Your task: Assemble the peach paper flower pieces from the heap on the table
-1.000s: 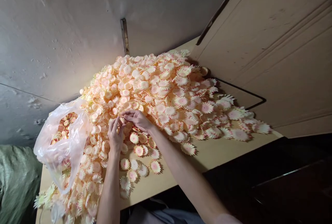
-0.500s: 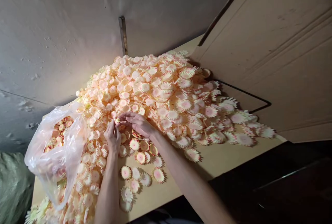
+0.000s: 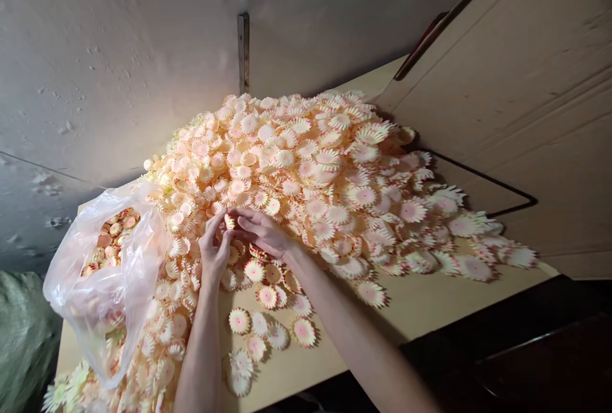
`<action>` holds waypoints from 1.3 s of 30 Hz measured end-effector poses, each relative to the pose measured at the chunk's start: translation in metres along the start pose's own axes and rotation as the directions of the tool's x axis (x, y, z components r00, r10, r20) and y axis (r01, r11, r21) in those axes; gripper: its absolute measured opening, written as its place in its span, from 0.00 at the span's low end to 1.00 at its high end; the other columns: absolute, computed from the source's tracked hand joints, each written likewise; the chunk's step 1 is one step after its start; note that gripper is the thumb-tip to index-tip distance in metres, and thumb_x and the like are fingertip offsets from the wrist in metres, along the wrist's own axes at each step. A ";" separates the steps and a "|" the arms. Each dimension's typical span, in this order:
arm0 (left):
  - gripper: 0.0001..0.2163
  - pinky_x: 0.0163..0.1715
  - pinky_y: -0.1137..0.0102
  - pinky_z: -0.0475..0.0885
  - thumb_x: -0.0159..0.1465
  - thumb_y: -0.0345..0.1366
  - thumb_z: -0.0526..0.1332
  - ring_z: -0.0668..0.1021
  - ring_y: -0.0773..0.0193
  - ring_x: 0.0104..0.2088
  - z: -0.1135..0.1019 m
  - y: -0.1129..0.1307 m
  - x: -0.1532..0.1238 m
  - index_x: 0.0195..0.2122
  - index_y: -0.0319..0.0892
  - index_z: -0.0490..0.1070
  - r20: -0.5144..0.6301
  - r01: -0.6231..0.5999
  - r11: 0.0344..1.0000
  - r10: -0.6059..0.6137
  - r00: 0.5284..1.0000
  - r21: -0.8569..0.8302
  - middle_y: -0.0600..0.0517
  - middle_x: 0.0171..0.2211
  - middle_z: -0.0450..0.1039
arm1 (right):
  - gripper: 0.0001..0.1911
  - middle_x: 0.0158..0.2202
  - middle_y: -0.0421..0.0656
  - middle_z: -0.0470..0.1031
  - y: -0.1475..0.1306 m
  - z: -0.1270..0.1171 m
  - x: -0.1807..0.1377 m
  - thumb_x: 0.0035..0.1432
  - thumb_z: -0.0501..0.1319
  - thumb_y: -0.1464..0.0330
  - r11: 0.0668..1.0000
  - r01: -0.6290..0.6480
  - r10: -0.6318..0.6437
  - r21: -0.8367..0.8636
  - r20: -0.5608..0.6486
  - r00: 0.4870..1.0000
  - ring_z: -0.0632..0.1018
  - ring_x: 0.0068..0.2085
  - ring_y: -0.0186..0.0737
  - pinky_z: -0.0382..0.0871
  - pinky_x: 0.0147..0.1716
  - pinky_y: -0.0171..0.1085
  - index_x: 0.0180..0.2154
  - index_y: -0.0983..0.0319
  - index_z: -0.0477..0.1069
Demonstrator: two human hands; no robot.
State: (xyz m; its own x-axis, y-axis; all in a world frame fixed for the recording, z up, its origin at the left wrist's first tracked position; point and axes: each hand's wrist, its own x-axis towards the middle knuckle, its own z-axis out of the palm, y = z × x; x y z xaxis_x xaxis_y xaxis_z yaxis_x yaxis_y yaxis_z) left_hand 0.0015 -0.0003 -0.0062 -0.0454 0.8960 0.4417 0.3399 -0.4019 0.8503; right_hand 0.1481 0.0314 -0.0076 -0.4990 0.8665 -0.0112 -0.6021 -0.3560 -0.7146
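A big heap of small peach-and-pink flower-shaped pieces covers a tan tabletop. My left hand and my right hand meet at the heap's near edge. Both pinch one small flower piece between their fingertips. Loose single flowers lie flat on the table just under my forearms. A clear plastic bag holding more small flower pieces sits open to the left of my left hand.
A grey wall with a metal bracket rises behind the heap. A tan wooden panel leans at the right. A green sack lies at the lower left. The floor at the lower right is dark.
The view has shifted a little, so the heap sits further right. My hands stay together at the same spot, fingers working on the small flower piece.
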 end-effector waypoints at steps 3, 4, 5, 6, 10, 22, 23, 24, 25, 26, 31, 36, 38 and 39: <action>0.21 0.55 0.62 0.69 0.63 0.38 0.60 0.72 0.56 0.55 0.000 0.001 0.000 0.58 0.44 0.67 0.043 -0.054 0.998 0.053 0.998 0.014 0.42 0.55 0.70 | 0.20 0.42 0.41 0.78 0.000 0.001 -0.001 0.49 0.70 0.70 1.000 -0.013 0.012 -0.025 -0.037 0.999 0.78 0.37 0.31 0.75 0.37 0.30 0.45 0.60 0.74; 0.21 0.54 0.61 0.69 0.62 0.38 0.61 0.73 0.56 0.55 -0.001 0.000 -0.001 0.57 0.44 0.67 0.054 -0.076 0.997 0.075 0.996 0.027 0.42 0.54 0.71 | 0.20 0.40 0.41 0.78 0.000 0.002 -0.002 0.48 0.71 0.70 0.999 -0.016 0.015 -0.029 -0.046 0.999 0.78 0.35 0.31 0.75 0.35 0.29 0.45 0.60 0.74; 0.21 0.53 0.61 0.70 0.62 0.37 0.62 0.73 0.56 0.53 -0.001 0.000 -0.001 0.56 0.45 0.68 0.059 -0.093 0.995 0.090 0.994 0.041 0.43 0.53 0.72 | 0.20 0.39 0.40 0.78 -0.001 0.002 -0.002 0.47 0.71 0.70 0.999 -0.018 0.017 -0.029 -0.050 0.999 0.78 0.34 0.30 0.75 0.33 0.29 0.44 0.60 0.74; 0.19 0.51 0.62 0.71 0.62 0.37 0.62 0.74 0.56 0.52 0.000 -0.001 -0.002 0.55 0.45 0.70 0.056 -0.101 0.993 0.098 0.994 0.054 0.43 0.51 0.74 | 0.19 0.38 0.40 0.77 -0.001 0.003 -0.002 0.48 0.71 0.70 1.000 -0.018 0.016 -0.025 -0.050 0.999 0.77 0.33 0.30 0.75 0.33 0.29 0.43 0.60 0.74; 0.14 0.45 0.68 0.73 0.64 0.37 0.59 0.78 0.61 0.44 0.002 0.001 -0.004 0.50 0.44 0.74 -0.038 -0.043 0.996 0.047 0.998 0.081 0.45 0.44 0.76 | 0.14 0.38 0.42 0.78 -0.004 0.005 -0.002 0.52 0.69 0.66 1.000 -0.028 0.028 -0.011 -0.016 0.999 0.78 0.35 0.31 0.75 0.40 0.32 0.41 0.62 0.75; 0.12 0.33 0.75 0.72 0.63 0.37 0.59 0.76 0.68 0.32 0.007 0.005 -0.013 0.46 0.43 0.75 -0.260 0.012 0.987 0.032 0.965 0.163 0.48 0.39 0.75 | 0.12 0.40 0.45 0.79 -0.008 0.006 -0.002 0.56 0.65 0.65 0.996 -0.078 0.080 -0.031 0.065 0.995 0.79 0.40 0.35 0.73 0.45 0.36 0.41 0.63 0.74; 0.13 0.31 0.76 0.71 0.63 0.37 0.60 0.75 0.70 0.30 0.007 0.004 -0.013 0.47 0.43 0.75 -0.263 0.009 0.987 0.033 0.964 0.159 0.49 0.39 0.74 | 0.12 0.40 0.45 0.78 -0.008 0.006 -0.002 0.56 0.66 0.66 0.997 -0.075 0.077 -0.027 0.061 0.995 0.79 0.40 0.35 0.73 0.45 0.36 0.41 0.63 0.74; 0.14 0.29 0.77 0.70 0.62 0.37 0.61 0.74 0.72 0.28 0.006 0.003 -0.013 0.49 0.44 0.74 -0.260 0.010 0.988 0.031 0.965 0.152 0.49 0.39 0.74 | 0.12 0.40 0.45 0.78 -0.009 0.007 -0.002 0.55 0.66 0.66 0.997 -0.074 0.076 -0.024 0.057 0.996 0.79 0.40 0.35 0.73 0.44 0.35 0.41 0.63 0.73; 0.16 0.27 0.78 0.69 0.61 0.37 0.62 0.73 0.73 0.26 0.006 0.003 -0.013 0.51 0.44 0.73 -0.253 0.011 0.989 0.027 0.967 0.146 0.50 0.39 0.74 | 0.12 0.40 0.45 0.78 -0.009 0.007 -0.002 0.55 0.66 0.66 0.997 -0.073 0.075 -0.021 0.054 0.996 0.79 0.40 0.35 0.74 0.43 0.35 0.41 0.63 0.73; 0.17 0.26 0.79 0.68 0.61 0.37 0.62 0.72 0.75 0.25 0.006 0.002 -0.013 0.52 0.44 0.72 -0.240 0.011 0.990 0.023 0.970 0.142 0.50 0.40 0.73 | 0.12 0.40 0.44 0.78 -0.008 0.007 -0.002 0.54 0.67 0.66 0.997 -0.072 0.073 -0.020 0.052 0.996 0.78 0.39 0.34 0.74 0.42 0.35 0.41 0.63 0.73; 0.11 0.34 0.75 0.71 0.62 0.36 0.61 0.76 0.67 0.34 0.006 0.006 -0.012 0.45 0.42 0.77 -0.197 -0.023 0.988 0.053 0.979 0.153 0.47 0.39 0.74 | 0.12 0.38 0.42 0.75 -0.005 0.004 -0.001 0.53 0.68 0.65 0.998 -0.051 0.052 -0.026 0.038 0.998 0.77 0.38 0.32 0.73 0.42 0.34 0.38 0.63 0.72; 0.11 0.39 0.73 0.73 0.62 0.33 0.60 0.78 0.64 0.38 0.004 0.005 -0.013 0.45 0.42 0.76 -0.169 -0.058 0.984 0.087 0.982 0.169 0.47 0.38 0.74 | 0.13 0.34 0.39 0.73 -0.004 0.003 -0.002 0.49 0.71 0.64 0.998 -0.057 0.058 -0.032 0.027 0.998 0.76 0.36 0.32 0.73 0.43 0.36 0.31 0.63 0.70; 0.14 0.39 0.73 0.73 0.62 0.31 0.59 0.78 0.64 0.39 0.003 0.001 -0.012 0.48 0.43 0.75 -0.127 -0.098 0.978 0.122 0.984 0.182 0.46 0.40 0.74 | 0.15 0.33 0.39 0.72 -0.005 0.003 -0.003 0.47 0.72 0.64 0.998 -0.058 0.059 -0.033 0.031 0.998 0.75 0.36 0.32 0.74 0.42 0.36 0.31 0.63 0.70; 0.15 0.40 0.72 0.73 0.62 0.31 0.59 0.78 0.63 0.41 0.003 0.000 -0.012 0.51 0.43 0.73 -0.100 -0.123 0.975 0.143 0.985 0.183 0.46 0.42 0.74 | 0.15 0.33 0.39 0.72 -0.005 0.003 -0.003 0.46 0.72 0.64 0.998 -0.055 0.057 -0.034 0.034 0.998 0.75 0.36 0.32 0.74 0.41 0.36 0.32 0.64 0.70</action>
State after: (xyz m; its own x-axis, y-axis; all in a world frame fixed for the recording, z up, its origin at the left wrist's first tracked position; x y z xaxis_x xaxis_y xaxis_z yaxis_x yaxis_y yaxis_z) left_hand 0.0043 -0.0103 -0.0125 -0.0900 0.8058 0.5853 0.5092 -0.4679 0.7224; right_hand 0.1506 0.0296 -0.0019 -0.5531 0.8326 -0.0279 -0.5521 -0.3915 -0.7362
